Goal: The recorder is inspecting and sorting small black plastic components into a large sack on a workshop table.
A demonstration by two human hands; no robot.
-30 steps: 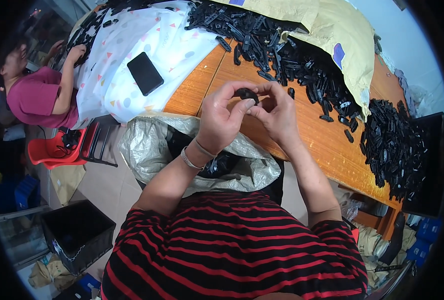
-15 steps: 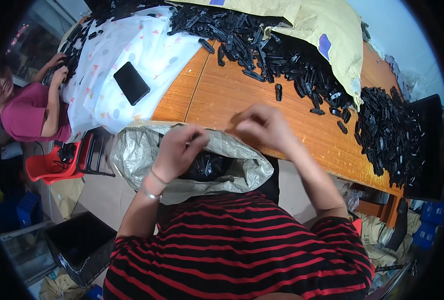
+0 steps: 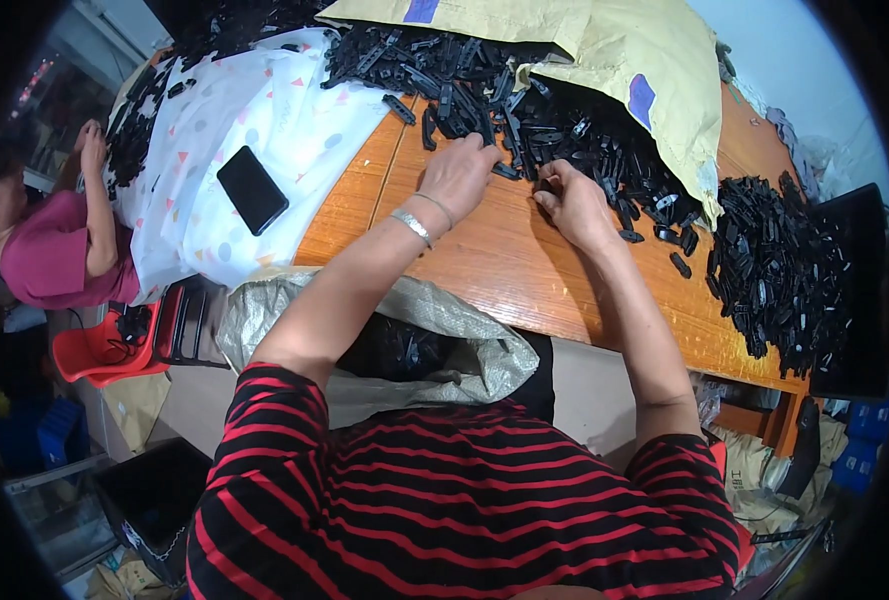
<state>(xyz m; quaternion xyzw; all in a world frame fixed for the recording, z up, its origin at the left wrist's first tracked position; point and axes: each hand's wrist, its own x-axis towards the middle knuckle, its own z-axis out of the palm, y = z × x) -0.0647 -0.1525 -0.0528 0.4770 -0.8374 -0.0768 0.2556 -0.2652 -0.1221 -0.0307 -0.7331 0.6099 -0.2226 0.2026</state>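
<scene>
Over the wooden table, my left hand (image 3: pixel 457 180) reaches to the near edge of a heap of small black plastic parts (image 3: pixel 454 85). Its fingers are bent together at a long black part (image 3: pixel 505 172). To its right, my right hand (image 3: pixel 577 205) has thumb and forefinger curled toward each other beside the heap. What sits between them is mostly hidden, though it looks like a small black piece. Below my forearms a grey woven sack (image 3: pixel 499 355) lies open at my lap, with black parts (image 3: pixel 404 345) inside, partly covered by my left arm.
A yellow paper sack (image 3: pixel 654 60) lies over the heap. Another pile of black parts (image 3: pixel 769 260) is at the table's right end. A black phone (image 3: pixel 252 190) rests on white plastic sheeting (image 3: pixel 199 140). A co-worker (image 3: pixel 59 235) sits at left near a red chair (image 3: pixel 114 350).
Both hands have moved forward from above the sack to the heap on the table. A loose black part near the heap is now hidden by my right hand. The co-worker's hands have risen.
</scene>
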